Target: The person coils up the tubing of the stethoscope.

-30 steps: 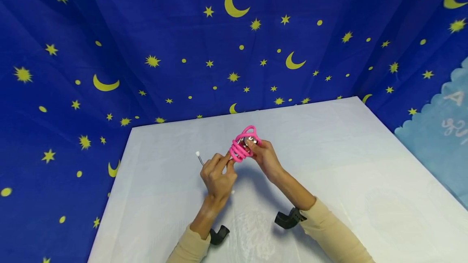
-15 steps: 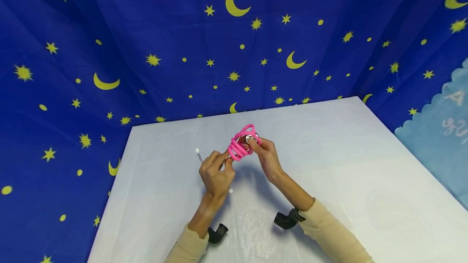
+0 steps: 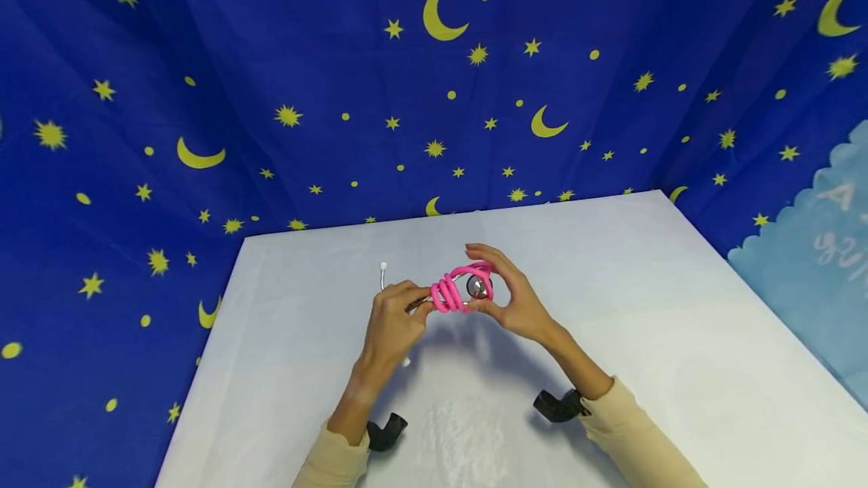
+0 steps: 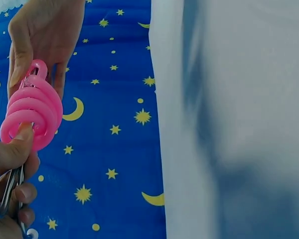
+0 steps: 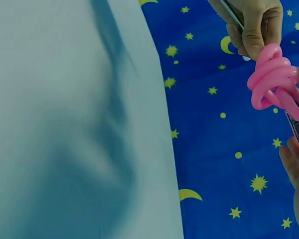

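Note:
A stethoscope is held up over the table, its pink tubing [image 3: 447,294] wound in several tight coils. My left hand [image 3: 392,330] grips its metal ear tubes [image 4: 10,191] just below the coils, and the thumb presses on the lowest coil in the left wrist view. One white ear tip [image 3: 383,266] sticks out beyond that hand; another ear tip [image 3: 405,361] shows below it. Around the far end of the bundle curves my right hand [image 3: 524,307], thumb at the lower side and fingers arched over the top. Between them, the round metal chest piece [image 3: 478,287] sits inside a pink loop.
The white-covered table [image 3: 610,285] spreads beneath both hands. Behind it hangs a blue cloth [image 3: 325,44] with yellow moons and stars; a light-blue panel [image 3: 807,247] is at the right. A black wrist mount [image 3: 388,432] sits at the left forearm, another mount [image 3: 559,405] at the right.
My right thumb has moved off the chest piece to the bundle's lower side, and the fingers have spread over its top. The stethoscope has swung from slanting to nearly level.

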Motion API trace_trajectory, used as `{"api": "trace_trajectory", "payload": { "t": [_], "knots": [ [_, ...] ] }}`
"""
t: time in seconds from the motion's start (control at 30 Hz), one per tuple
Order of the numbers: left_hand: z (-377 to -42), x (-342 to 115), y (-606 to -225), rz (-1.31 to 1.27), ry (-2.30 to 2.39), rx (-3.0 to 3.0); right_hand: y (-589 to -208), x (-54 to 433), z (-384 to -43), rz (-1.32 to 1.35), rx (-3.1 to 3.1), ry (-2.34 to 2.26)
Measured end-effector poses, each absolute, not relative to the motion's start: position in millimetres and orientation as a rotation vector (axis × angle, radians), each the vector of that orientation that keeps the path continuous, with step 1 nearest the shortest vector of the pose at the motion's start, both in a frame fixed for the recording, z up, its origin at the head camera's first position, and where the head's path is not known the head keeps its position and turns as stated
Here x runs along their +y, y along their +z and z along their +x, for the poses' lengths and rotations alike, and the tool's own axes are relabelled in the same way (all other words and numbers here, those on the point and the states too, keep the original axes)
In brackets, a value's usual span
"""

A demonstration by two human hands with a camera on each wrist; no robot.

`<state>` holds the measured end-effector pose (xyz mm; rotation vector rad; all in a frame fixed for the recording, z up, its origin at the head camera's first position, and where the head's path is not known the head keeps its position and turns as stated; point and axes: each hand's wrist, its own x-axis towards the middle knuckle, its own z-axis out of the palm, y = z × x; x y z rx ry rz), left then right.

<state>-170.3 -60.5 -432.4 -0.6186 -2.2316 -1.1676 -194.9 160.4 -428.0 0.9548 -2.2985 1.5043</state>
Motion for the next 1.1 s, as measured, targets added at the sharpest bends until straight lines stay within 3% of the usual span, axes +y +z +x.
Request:
{"api": "trace_trajectory", "payload": {
  "t": [0.5, 0.77, 1.1],
  "knots": [
    [-175, -61, -432, -0.721, -1.18, -2.314, -433, 172, -193, 1.052, -2.333, 1.378],
    [-178, -63, -432, -0.844, -0.942, -2.35, -436, 175, -192, 0.991, -2.334, 1.295],
    [-185, -80, -457, -1.051, -0.688, -2.529, -468, 182, -200, 0.987, -2.448, 1.304]
  ]
}}
